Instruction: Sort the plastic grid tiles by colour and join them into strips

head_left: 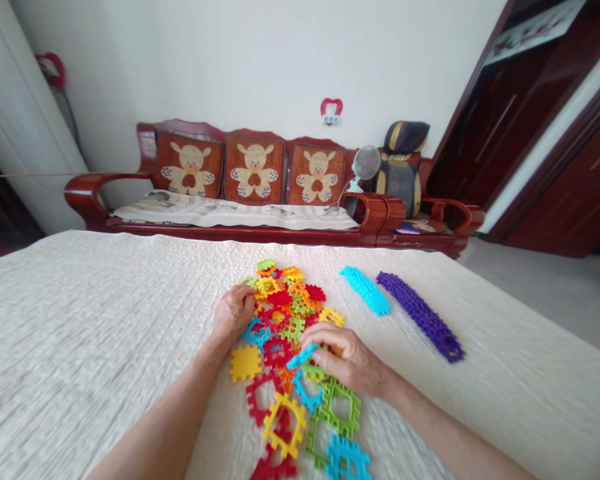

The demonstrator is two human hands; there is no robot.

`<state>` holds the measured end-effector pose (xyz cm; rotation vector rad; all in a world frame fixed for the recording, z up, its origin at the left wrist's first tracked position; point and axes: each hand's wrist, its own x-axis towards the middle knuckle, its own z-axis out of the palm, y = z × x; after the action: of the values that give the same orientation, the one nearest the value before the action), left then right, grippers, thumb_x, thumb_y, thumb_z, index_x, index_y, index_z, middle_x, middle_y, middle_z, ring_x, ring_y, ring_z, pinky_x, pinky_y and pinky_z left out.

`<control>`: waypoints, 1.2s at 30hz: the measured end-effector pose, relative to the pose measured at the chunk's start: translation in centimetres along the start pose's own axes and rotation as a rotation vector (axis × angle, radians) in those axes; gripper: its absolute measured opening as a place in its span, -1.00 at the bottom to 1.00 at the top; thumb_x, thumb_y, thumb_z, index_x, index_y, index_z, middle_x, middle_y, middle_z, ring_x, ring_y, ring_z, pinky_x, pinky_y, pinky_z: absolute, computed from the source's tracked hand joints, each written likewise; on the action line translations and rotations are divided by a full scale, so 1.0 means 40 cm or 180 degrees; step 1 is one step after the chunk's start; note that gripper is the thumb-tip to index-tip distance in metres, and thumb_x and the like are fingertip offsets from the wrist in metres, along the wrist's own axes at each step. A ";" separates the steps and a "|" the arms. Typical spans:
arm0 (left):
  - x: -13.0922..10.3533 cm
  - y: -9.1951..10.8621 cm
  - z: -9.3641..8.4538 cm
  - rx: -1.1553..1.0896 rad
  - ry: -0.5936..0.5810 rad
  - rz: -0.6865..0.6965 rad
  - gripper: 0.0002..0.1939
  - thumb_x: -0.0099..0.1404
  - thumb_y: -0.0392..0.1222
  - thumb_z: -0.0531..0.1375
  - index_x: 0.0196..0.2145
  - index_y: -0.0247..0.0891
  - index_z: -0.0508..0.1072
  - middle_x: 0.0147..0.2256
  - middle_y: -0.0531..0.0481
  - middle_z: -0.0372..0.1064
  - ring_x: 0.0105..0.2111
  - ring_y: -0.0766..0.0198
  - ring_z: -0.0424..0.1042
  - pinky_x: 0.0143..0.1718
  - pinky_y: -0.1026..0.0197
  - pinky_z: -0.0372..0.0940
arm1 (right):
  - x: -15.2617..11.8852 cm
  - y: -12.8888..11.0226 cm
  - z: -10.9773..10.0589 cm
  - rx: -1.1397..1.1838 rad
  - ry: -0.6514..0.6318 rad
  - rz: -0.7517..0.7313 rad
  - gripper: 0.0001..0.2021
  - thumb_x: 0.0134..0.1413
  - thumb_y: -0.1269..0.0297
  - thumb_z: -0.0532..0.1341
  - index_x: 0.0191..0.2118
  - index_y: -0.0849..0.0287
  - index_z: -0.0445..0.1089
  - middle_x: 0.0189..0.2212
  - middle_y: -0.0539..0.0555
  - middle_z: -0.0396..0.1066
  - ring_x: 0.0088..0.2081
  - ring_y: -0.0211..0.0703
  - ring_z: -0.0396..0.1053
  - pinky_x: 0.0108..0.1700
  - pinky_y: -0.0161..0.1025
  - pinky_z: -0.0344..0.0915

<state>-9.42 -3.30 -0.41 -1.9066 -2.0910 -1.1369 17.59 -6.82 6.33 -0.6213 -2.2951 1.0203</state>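
Across the middle of the covered table spreads a heap of plastic interlocking tiles point(279, 351) in red, yellow, green, orange and blue, with toothed edges. My right hand point(353, 360) is over the heap's right side, pinching a blue interlocking tile point(302, 356) between thumb and fingers, seen nearly edge-on. At the heap's left edge, my left hand point(234, 310) rests with curled fingers among the tiles; its fingertips are hidden, so what they hold cannot be made out. A solid yellow tile point(246, 363) lies just below the left hand.
To the right lie a row of light blue tiles point(365, 290) and a longer purple row point(421, 316), both packed close together. A pale textured cloth point(105, 320) covers the table. Beyond it stands a wooden sofa point(220, 232) with bear cushions and a small fan point(367, 163).
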 end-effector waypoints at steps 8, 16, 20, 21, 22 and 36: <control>-0.001 0.000 -0.001 0.0019 0.0007 0.0010 -0.69 0.20 -0.25 -0.03 -0.29 -0.22 0.51 -0.19 -0.03 0.46 -0.20 0.25 0.43 -0.10 0.24 0.29 | -0.012 0.128 -0.154 -0.1232 0.0447 0.0893 -0.67 0.00 0.38 0.00 -0.16 0.17 0.43 -0.19 0.08 0.45 -0.14 -0.12 0.37 -0.05 -0.18 0.26; -0.001 -0.001 0.000 0.0015 0.0022 0.0012 -0.69 0.19 -0.25 -0.03 -0.30 -0.23 0.51 -0.20 -0.04 0.46 -0.22 0.24 0.43 -0.12 0.24 0.30 | -0.032 0.134 -0.179 -0.2519 0.0406 0.1548 -0.59 0.09 0.26 -0.02 0.01 0.33 0.29 -0.09 0.27 0.35 -0.05 -0.03 0.29 -0.02 -0.18 0.16; -0.001 -0.002 0.002 -0.0001 0.0050 0.0041 -0.69 0.19 -0.26 -0.03 -0.30 -0.22 0.51 -0.20 -0.04 0.47 -0.22 0.23 0.43 -0.12 0.22 0.30 | -0.034 0.097 -0.143 -0.2787 0.0292 0.2058 -0.55 0.05 0.00 0.06 -0.10 0.27 0.31 -0.21 0.25 0.37 -0.14 0.02 0.32 -0.13 -0.19 0.16; -0.001 -0.003 0.002 0.0001 0.0057 0.0048 -0.69 0.19 -0.25 -0.03 -0.30 -0.22 0.51 -0.21 -0.04 0.47 -0.22 0.23 0.43 -0.12 0.22 0.30 | -0.035 0.097 -0.133 -0.2836 0.0251 0.2080 -0.56 0.02 -0.01 0.08 -0.12 0.26 0.31 -0.21 0.25 0.36 -0.15 0.01 0.31 -0.14 -0.19 0.16; -0.001 -0.003 0.002 0.0006 0.0064 0.0053 -0.68 0.18 -0.25 -0.03 -0.30 -0.21 0.51 -0.21 -0.03 0.47 -0.22 0.23 0.43 -0.12 0.22 0.30 | -0.036 0.099 -0.124 -0.2870 0.0239 0.2091 -0.57 0.01 -0.01 0.09 -0.14 0.25 0.31 -0.21 0.25 0.34 -0.15 0.01 0.31 -0.15 -0.19 0.15; 0.000 -0.014 0.012 -0.0038 0.0065 0.0043 -0.68 0.19 -0.23 -0.04 -0.29 -0.22 0.50 -0.20 -0.03 0.46 -0.21 0.24 0.44 -0.11 0.23 0.29 | -0.058 0.147 -0.227 -0.3134 0.1087 0.2372 -0.45 -0.01 0.22 0.13 0.13 0.25 0.09 -0.16 0.22 0.21 -0.24 -0.07 0.31 -0.23 -0.23 0.13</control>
<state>-9.73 -2.99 -1.00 -1.9032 -2.0625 -1.1638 26.24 0.08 6.21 -1.9546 -2.1494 -0.0864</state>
